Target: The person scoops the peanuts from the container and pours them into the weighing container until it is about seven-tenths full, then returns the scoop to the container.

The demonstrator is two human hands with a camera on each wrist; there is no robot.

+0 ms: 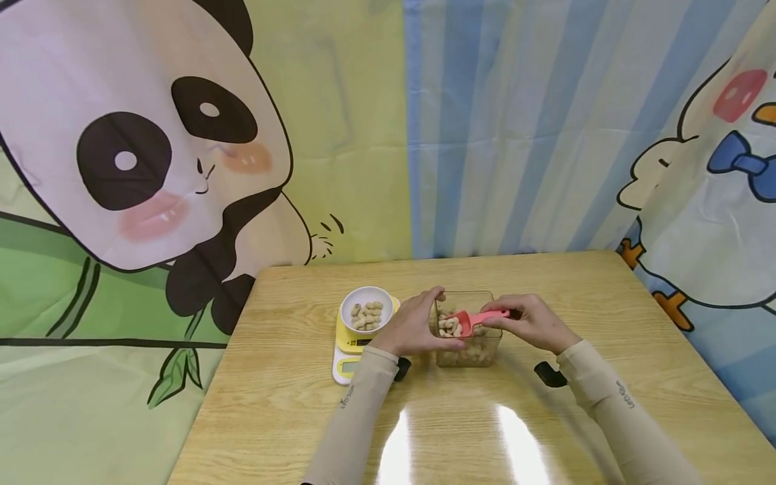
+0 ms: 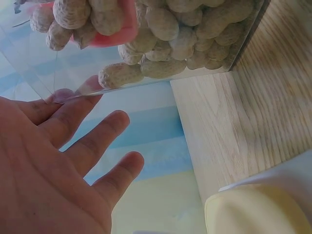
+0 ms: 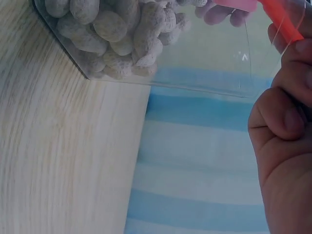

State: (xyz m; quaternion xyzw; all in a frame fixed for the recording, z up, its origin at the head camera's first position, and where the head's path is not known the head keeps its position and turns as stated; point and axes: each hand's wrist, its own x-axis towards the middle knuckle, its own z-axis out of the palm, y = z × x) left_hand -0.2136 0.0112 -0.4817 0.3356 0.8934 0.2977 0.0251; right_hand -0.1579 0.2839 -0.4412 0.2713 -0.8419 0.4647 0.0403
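Note:
A clear plastic container [image 1: 481, 292] of unshelled peanuts stands on the table. My left hand [image 1: 415, 327] holds it at the left side, thumb along the front wall and fingers toward the back; in the left wrist view two fingertips touch the clear wall, the other fingers stretched away from it. With my right hand [image 1: 533, 323] I grip the handle of a pink scoop [image 1: 479, 319]. Peanuts [image 2: 73, 14] fill the scoop, which is inside the container's upper part. The right wrist view shows fingers [image 3: 280, 114] curled at the handle.
Left of the container, a white bowl [image 1: 347, 304] with several peanuts [image 1: 366, 315] rests on a yellow and white kitchen scale [image 1: 347, 345]. My left forearm passes close to the scale's right side. A printed curtain [image 1: 364, 168] hangs behind the wooden table [image 1: 291, 404].

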